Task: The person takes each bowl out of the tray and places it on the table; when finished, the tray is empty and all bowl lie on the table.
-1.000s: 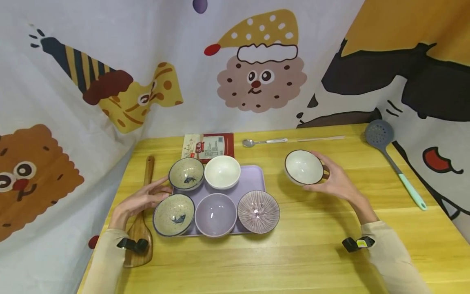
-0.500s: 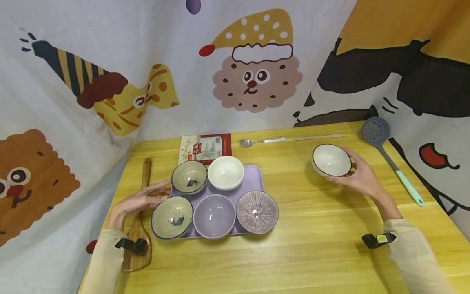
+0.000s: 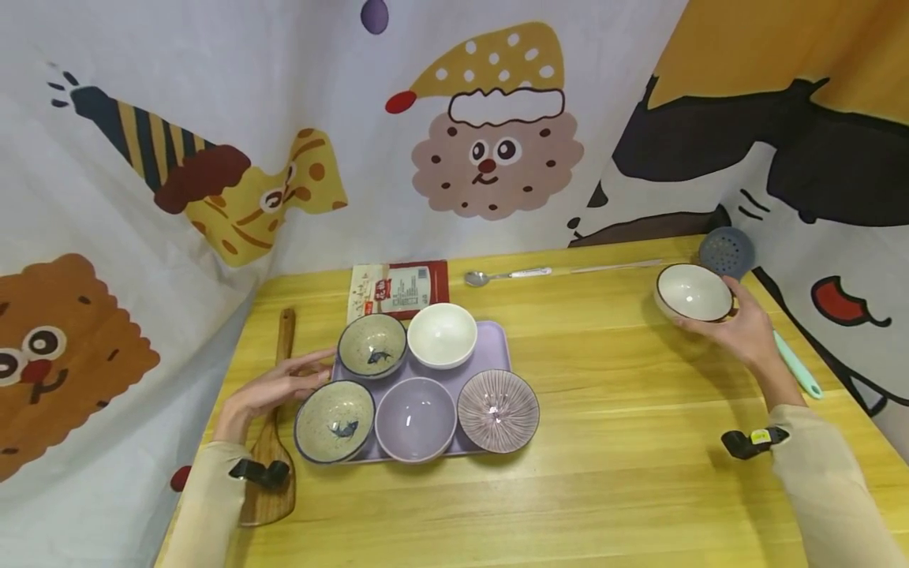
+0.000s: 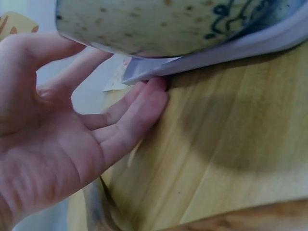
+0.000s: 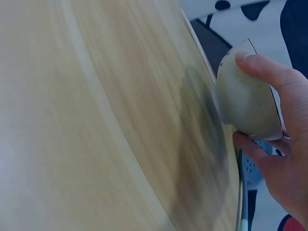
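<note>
Item: white bowl with dark rim, held off the tabletop at 2 o'clock, my right hand curling thumb and fingers round its wall. My left hand lies flat at 9 o'clock, fingers straight, tips touching the lilac tray edge under a speckled fish bowl; wooden spatula beneath my wrist

The right hand carries the dark-rimmed white bowl further right and back across the bench, away from the tray, now just in front of the grey skimmer, partly covering it.
</note>
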`<state>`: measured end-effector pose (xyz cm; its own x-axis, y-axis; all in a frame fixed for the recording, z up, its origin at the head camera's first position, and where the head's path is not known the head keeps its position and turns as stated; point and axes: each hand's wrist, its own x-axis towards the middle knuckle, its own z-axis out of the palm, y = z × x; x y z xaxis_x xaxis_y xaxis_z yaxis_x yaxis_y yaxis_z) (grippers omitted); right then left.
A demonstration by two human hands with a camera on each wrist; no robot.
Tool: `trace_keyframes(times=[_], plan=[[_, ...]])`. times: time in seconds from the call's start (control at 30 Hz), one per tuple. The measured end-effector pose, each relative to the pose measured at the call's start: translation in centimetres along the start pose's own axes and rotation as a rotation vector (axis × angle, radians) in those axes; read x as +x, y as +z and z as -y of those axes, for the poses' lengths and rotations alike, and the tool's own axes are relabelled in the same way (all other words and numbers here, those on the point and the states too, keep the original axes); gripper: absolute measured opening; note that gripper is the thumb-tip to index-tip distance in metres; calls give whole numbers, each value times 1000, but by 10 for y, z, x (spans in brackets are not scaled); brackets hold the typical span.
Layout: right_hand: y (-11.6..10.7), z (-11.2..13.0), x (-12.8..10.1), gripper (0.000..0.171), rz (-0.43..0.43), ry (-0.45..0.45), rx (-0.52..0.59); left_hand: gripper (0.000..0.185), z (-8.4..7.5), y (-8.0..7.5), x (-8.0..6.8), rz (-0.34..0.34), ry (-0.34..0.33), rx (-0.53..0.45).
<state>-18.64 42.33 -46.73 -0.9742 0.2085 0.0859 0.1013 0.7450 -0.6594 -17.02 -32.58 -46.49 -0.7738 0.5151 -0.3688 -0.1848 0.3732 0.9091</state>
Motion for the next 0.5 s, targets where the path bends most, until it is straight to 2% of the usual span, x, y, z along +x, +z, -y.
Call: trace_keyframes(times=[0.13, 0.2, 0.37, 0.5], plan=[[-4, -11, 4, 112, -13, 25, 15, 72, 4, 1, 5, -76, -21, 6], [-5, -15, 5, 112, -23, 37, 26, 72, 4, 3, 7, -110, -13, 53], [-8, -19, 9, 110, -52, 48, 51, 69, 5, 7, 11, -185, 40, 169], [-9, -20, 14, 113, -54, 68, 53, 71, 5, 8, 11, -228, 65, 213]])
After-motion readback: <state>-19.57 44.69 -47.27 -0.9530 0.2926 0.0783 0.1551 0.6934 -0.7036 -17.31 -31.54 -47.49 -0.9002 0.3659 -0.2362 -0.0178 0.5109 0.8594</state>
